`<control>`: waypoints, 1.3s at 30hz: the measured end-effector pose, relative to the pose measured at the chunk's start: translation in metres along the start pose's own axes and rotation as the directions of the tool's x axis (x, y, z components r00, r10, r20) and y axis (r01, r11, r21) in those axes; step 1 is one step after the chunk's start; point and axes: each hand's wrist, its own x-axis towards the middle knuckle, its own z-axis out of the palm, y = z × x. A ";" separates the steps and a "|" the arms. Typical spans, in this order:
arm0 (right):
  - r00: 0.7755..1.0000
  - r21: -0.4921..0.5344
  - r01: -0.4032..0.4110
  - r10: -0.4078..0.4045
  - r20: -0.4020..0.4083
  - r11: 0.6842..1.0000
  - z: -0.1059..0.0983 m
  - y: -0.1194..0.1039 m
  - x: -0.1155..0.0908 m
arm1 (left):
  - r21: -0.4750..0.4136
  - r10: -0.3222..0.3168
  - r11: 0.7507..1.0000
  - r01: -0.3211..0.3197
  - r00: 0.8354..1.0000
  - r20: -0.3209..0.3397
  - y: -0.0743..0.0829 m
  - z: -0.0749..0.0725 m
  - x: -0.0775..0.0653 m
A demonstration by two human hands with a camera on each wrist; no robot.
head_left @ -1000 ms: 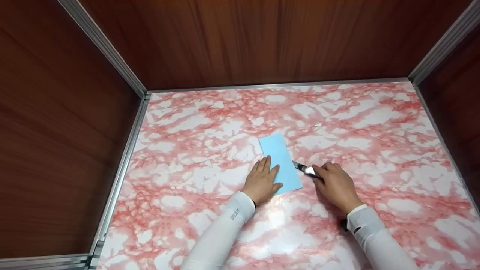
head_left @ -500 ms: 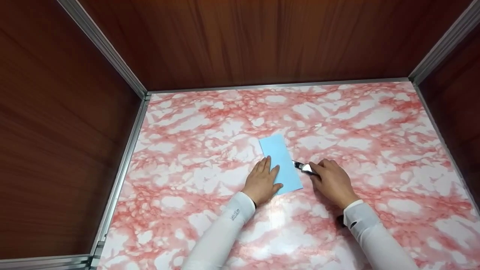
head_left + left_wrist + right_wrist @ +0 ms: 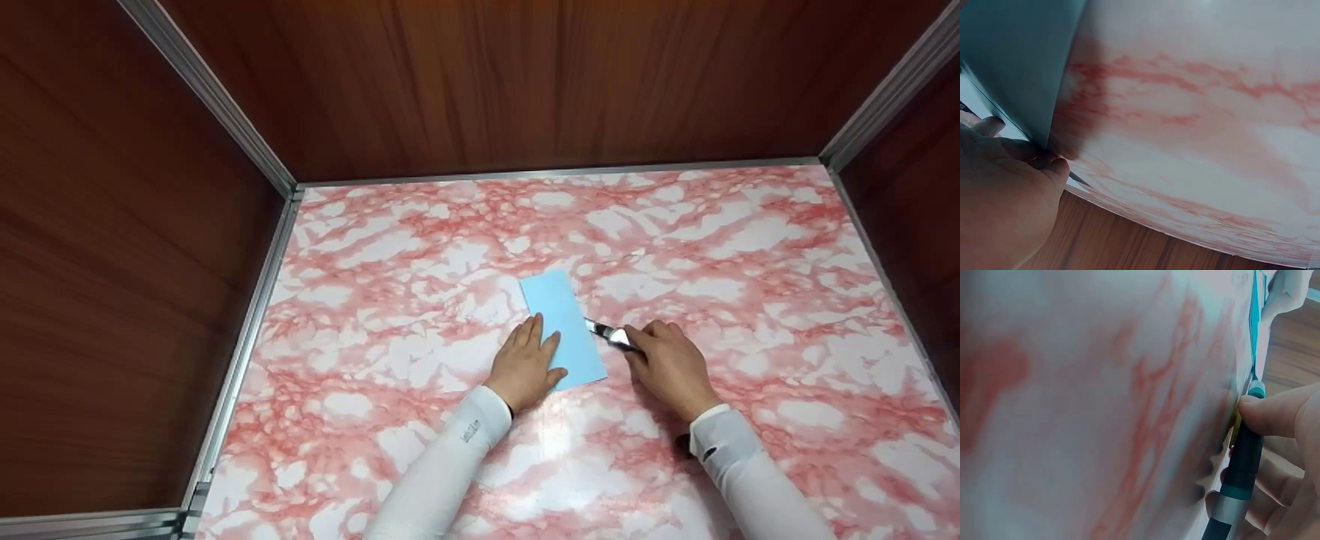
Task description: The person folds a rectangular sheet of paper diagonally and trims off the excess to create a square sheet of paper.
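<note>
A light blue folded paper lies slanted on the table in the head view. My left hand presses its near left part with outstretched fingers. In the left wrist view, one layer of the paper stands raised beside the hand. To the right, my right hand grips a knife with a black and silver handle. Its tip meets the right edge of the paper; whether the point is between the layers is hidden. The right wrist view shows the thumb along the knife's dark handle.
A table top with a red and white marbled pattern spreads around the paper. Dark wood panels rise at the back and both sides, framed by metal rails. A dark band shows at the right wrist.
My right hand and the knife have shifted slightly left, then slightly back to the right, along the paper's edge. The left hand and the paper have stayed put.
</note>
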 end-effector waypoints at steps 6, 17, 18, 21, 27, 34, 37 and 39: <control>1.000 0.008 -0.021 0.021 -0.013 1.000 -0.001 0.002 -0.002 | -0.003 0.000 1.000 0.000 1.000 0.006 0.000 -0.001 0.000; 0.999 0.017 -0.034 0.034 -0.003 0.999 -0.002 0.002 -0.003 | -0.022 0.003 1.000 -0.003 1.000 0.001 -0.001 0.000 0.000; 0.999 0.016 -0.032 0.032 -0.003 0.999 -0.002 0.002 -0.002 | -0.022 0.002 1.000 -0.002 1.000 0.001 -0.001 0.000 0.000; 1.000 0.015 -0.025 0.025 -0.004 1.000 0.000 0.001 0.000 | -0.024 0.000 1.000 0.000 1.000 0.006 -0.001 0.000 0.000; 1.000 0.017 -0.008 0.008 -0.005 1.000 0.003 0.000 0.006 | -0.016 0.000 1.000 0.000 1.000 0.024 -0.001 -0.001 0.000; 1.000 0.023 -0.015 0.015 0.020 1.000 0.003 -0.003 0.014 | -0.011 -0.001 1.000 0.002 0.999 0.033 -0.001 -0.001 0.001; 1.000 0.027 -0.015 0.015 0.024 1.000 0.004 -0.004 0.017 | -0.017 0.003 1.000 -0.003 1.000 0.029 -0.001 -0.002 0.000; 1.000 0.025 -0.014 0.013 0.023 1.000 0.005 -0.004 0.018 | -0.021 0.005 1.000 -0.004 1.000 0.027 -0.001 -0.002 0.000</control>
